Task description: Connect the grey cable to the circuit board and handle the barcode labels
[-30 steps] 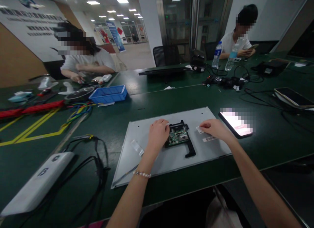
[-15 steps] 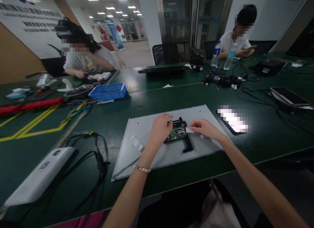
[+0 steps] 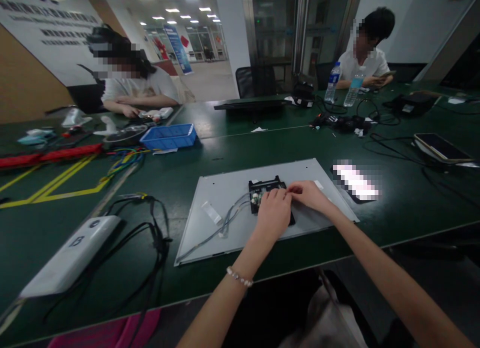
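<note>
A pale flat panel (image 3: 204, 190) lies on the table, and a black bracket (image 3: 258, 183) with a green circuit board (image 3: 256, 200) rests on it. My left hand (image 3: 274, 208) is over the board's right part, fingers bent and close together, tips hidden. Touching it from the right, my right hand (image 3: 308, 194) is closed in a pinch at the bracket's right edge; what the two hands hold there is covered. Grey cables (image 3: 231, 214) run from the board to the panel's near left corner. A clear tape strip (image 3: 212, 212) sticks to the panel at left.
A phone (image 3: 356, 182) with a lit screen lies right of the panel. On the left are a white device (image 3: 73, 258) marked B, black cables (image 3: 159, 238) and a blue basket (image 3: 168, 136). Two bottles (image 3: 332, 83) stand far right. Two people sit across the table.
My left hand has moved right, from the board's left side onto its right part, uncovering the cables. My right hand stays near the bracket's edge; the white strip at its fingertips is now hidden.
</note>
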Available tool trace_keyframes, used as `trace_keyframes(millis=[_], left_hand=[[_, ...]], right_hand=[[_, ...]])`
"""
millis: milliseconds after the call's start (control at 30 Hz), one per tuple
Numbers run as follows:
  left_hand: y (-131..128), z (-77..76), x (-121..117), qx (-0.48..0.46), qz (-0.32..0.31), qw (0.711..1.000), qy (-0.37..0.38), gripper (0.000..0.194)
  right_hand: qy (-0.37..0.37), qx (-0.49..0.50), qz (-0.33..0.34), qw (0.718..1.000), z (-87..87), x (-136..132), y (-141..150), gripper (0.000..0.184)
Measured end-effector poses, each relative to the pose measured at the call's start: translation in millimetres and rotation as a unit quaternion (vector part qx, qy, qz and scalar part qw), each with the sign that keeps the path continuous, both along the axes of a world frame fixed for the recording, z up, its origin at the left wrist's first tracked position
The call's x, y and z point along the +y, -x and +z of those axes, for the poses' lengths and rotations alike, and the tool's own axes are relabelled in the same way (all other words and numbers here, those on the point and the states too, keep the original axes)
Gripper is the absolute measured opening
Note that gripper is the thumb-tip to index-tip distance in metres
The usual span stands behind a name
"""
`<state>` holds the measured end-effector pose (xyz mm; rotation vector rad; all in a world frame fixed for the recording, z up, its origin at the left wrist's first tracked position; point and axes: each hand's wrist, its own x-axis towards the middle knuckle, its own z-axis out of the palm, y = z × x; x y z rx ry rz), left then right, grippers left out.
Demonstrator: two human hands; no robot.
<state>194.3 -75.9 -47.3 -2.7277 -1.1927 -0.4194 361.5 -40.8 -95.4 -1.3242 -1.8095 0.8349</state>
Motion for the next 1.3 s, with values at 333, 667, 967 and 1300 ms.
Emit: trace_keyframes(millis=[333, 667, 967, 1300], left_hand=[[0, -21.9, -3, 0.034, -0.021, 0.999, -0.034, 0.02], [3, -13.0, -3, 0.028, -0.026, 0.999, -0.03, 0.019], [22, 15.2, -7, -0.06, 0.033, 0.996, -0.051, 0.025], [179, 12.7, 50, -0.128, 0.304, 0.943, 0.033, 0.041]], right_hand=[[-0.053, -0.065, -0.015, 0.996, 1.8, -8, 4, 0.011], [-0.116, -0.17, -0.042, 0.978, 9.6, -19, 14, 0.014], [-0.144, -0.089, -0.14, 0.976, 13.2, -14, 1, 0.014], [-0.145, -0.08, -0.122, 0.979, 26.6, -24, -2, 0.016]])
